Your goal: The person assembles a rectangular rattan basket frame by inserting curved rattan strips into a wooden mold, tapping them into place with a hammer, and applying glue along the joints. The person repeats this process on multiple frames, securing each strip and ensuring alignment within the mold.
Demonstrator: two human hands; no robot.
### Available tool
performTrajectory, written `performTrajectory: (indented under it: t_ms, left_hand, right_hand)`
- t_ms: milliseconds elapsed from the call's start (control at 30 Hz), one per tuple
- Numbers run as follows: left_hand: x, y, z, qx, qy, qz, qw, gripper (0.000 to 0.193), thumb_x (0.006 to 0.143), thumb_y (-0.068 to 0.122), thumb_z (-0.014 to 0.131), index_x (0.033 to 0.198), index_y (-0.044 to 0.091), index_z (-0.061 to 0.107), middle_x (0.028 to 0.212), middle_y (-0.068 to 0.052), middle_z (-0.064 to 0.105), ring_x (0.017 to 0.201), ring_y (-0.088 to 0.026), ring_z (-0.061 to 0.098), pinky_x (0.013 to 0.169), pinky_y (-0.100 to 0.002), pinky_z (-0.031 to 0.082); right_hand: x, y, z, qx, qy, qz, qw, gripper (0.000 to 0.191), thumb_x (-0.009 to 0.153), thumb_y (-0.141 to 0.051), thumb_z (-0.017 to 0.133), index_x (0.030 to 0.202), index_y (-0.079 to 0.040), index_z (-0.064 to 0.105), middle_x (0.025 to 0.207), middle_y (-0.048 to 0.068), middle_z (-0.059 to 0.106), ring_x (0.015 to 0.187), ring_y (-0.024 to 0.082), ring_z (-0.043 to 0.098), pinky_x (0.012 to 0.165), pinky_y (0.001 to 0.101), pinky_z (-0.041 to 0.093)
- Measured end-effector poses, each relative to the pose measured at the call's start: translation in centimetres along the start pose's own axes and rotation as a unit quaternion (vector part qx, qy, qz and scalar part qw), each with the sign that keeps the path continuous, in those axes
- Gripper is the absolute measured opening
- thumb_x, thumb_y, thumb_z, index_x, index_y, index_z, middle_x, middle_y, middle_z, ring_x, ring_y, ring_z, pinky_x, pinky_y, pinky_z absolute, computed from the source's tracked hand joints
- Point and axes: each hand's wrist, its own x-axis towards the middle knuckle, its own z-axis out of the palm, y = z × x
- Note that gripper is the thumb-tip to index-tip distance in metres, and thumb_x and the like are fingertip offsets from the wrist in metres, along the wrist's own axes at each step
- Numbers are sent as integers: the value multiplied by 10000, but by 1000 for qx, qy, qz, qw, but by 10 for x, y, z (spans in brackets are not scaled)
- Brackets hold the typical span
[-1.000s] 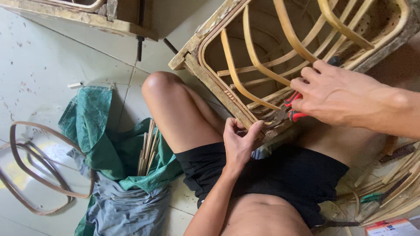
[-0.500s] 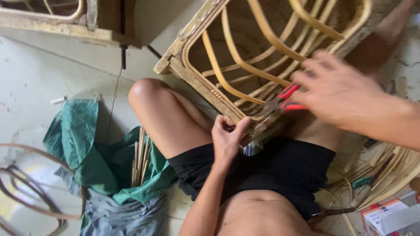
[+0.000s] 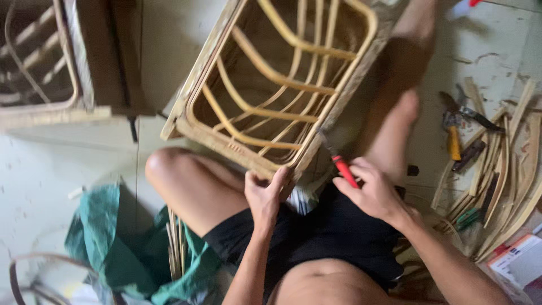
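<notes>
- Hands: your left hand (image 3: 265, 195) grips the near corner of the rattan frame (image 3: 282, 79), fingers curled over its lower rail; your right hand (image 3: 372, 189) is closed around a red-handled tool (image 3: 340, 164), whose dark tip touches the frame's near right post.
- Frame: it rests tilted across your lap, near edge on your thighs, far end lifted toward the top of the view, curved ribs open inside.
- Left of your knee, a green cloth (image 3: 113, 243) lies crumpled on the floor (image 3: 56, 164), with a bundle of thin cane strips (image 3: 176, 243) lying against it.
- To your right, loose cane splints (image 3: 508, 169) are heaped on the floor, with a yellow-handled tool (image 3: 454, 141) among them.
- A second frame (image 3: 39, 62) stands at the upper left, well apart from you.
</notes>
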Motion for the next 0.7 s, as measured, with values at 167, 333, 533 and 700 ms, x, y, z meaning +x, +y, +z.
performTrajectory:
  t_ms: [167, 333, 533, 700]
  left_hand:
    - [-2, 3, 1, -10, -5, -70, 998, 368, 811, 194, 862, 967, -10, 599, 827, -72, 690, 688, -118, 635, 622, -253, 529]
    - [1, 10, 1, 6, -35, -49, 998, 349, 814, 204, 845, 1001, 8, 624, 884, -60, 708, 748, -105, 649, 674, -239, 552]
    - [-11, 4, 22, 32, -45, -94, 994, 395, 822, 261, 841, 976, -21, 612, 853, -92, 698, 724, -141, 633, 658, -298, 534]
    - [-12, -15, 40, 41, -115, -119, 985, 351, 876, 256, 828, 997, -25, 655, 870, -81, 702, 770, -113, 618, 704, -276, 527]
  right_hand:
    - [21, 5, -5, 177, -60, 180, 966, 313, 923, -271, 685, 855, 35, 684, 859, 83, 614, 622, 178, 656, 533, 295, 573]
    - [21, 46, -27, 334, 58, 63, 939, 283, 949, -265, 652, 1013, 9, 675, 1028, 100, 696, 842, 133, 739, 674, 259, 624]
    - [34, 138, -96, -105, 224, 150, 957, 363, 1009, -412, 739, 957, -58, 681, 986, 136, 644, 961, 256, 622, 819, 419, 488]
    - [61, 221, -110, -237, 161, 285, 915, 460, 908, -493, 796, 1002, -49, 720, 1088, 226, 606, 1000, 371, 593, 861, 551, 456]
